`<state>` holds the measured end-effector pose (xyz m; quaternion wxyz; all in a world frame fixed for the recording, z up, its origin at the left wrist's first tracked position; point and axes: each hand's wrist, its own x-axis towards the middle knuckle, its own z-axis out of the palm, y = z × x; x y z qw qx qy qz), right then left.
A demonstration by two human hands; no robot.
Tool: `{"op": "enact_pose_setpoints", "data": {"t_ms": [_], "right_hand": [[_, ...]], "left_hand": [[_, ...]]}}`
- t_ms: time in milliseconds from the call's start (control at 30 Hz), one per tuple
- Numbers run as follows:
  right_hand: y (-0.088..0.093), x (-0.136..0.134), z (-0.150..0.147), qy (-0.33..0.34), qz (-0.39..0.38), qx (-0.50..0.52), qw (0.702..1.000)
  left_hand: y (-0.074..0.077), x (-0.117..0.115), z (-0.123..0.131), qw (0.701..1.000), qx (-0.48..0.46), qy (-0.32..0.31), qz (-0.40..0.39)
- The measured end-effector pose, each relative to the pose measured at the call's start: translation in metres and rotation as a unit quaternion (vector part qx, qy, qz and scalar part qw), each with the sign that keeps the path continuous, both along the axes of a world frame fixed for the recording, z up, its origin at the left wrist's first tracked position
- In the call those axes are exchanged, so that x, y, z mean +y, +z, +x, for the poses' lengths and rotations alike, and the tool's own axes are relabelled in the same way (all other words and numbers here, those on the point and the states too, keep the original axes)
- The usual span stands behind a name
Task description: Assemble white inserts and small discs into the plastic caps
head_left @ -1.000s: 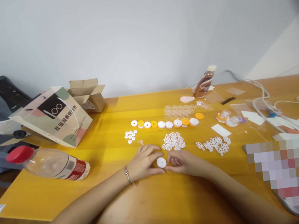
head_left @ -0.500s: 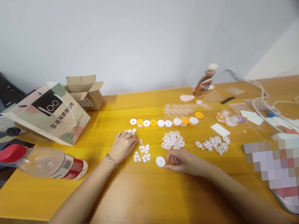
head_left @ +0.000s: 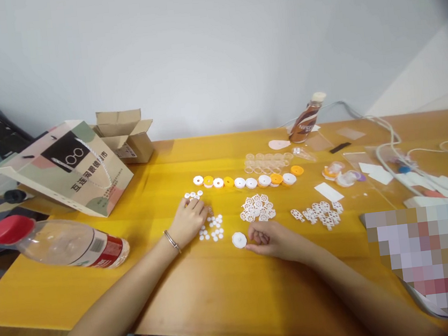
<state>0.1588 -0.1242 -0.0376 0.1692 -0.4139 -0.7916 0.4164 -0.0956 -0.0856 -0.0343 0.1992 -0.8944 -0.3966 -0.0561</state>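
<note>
My left hand (head_left: 189,219), with a bracelet on the wrist, rests on the yellow table (head_left: 229,286) with its fingers curled down over a patch of small white discs (head_left: 213,228); what the fingertips hold is hidden. My right hand (head_left: 270,236) lies curled beside a white round disc (head_left: 239,239), its fingertips touching the disc's right edge. A heap of white lattice pieces (head_left: 258,208) lies just beyond the right hand.
A row of white and orange wheels (head_left: 249,180) and clear rings (head_left: 267,160) lie further back. More lattice pieces (head_left: 318,214) are at right. A water bottle (head_left: 58,243) lies at left, by a paper bag (head_left: 68,172) and cardboard box (head_left: 127,136). A drink bottle (head_left: 303,121) and cables (head_left: 408,152) stand at the back right.
My left hand left the white disc and moved up-left to the small discs, uncovering a patch of them. My right hand stayed by the disc.
</note>
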Motion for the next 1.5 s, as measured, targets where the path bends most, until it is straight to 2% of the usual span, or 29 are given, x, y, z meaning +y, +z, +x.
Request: {"op": "enact_pose_setpoints", "data": {"t_ms": [100, 167, 300, 400, 500, 967, 1500], "right_hand": [[-0.002, 0.000, 0.000, 0.002, 0.009, 0.002, 1.000], [-0.004, 0.001, -0.001, -0.003, 0.038, 0.008, 0.999], [-0.007, 0.001, -0.005, 0.022, 0.138, 0.041, 0.989], [-0.010, 0.000, -0.008, 0.058, 0.170, 0.062, 0.982], [-0.012, -0.002, -0.011, 0.054, 0.181, 0.074, 0.979], [-0.017, 0.000, -0.012, 0.029, 0.156, 0.083, 0.984], [-0.017, 0.001, -0.013, 0.012, 0.166, 0.066, 0.984]], "left_hand": [[-0.001, -0.001, 0.001, 0.999, -0.038, 0.002, 0.012], [-0.001, -0.005, 0.005, 0.994, -0.105, -0.001, 0.003], [0.000, -0.023, 0.022, 0.963, -0.242, -0.043, -0.113], [-0.001, -0.035, 0.034, 0.936, -0.276, -0.058, -0.210], [-0.002, -0.041, 0.040, 0.925, -0.286, -0.056, -0.245], [-0.009, -0.040, 0.048, 0.927, -0.290, -0.029, -0.235], [-0.013, -0.039, 0.047, 0.937, -0.280, -0.086, -0.188]]}}
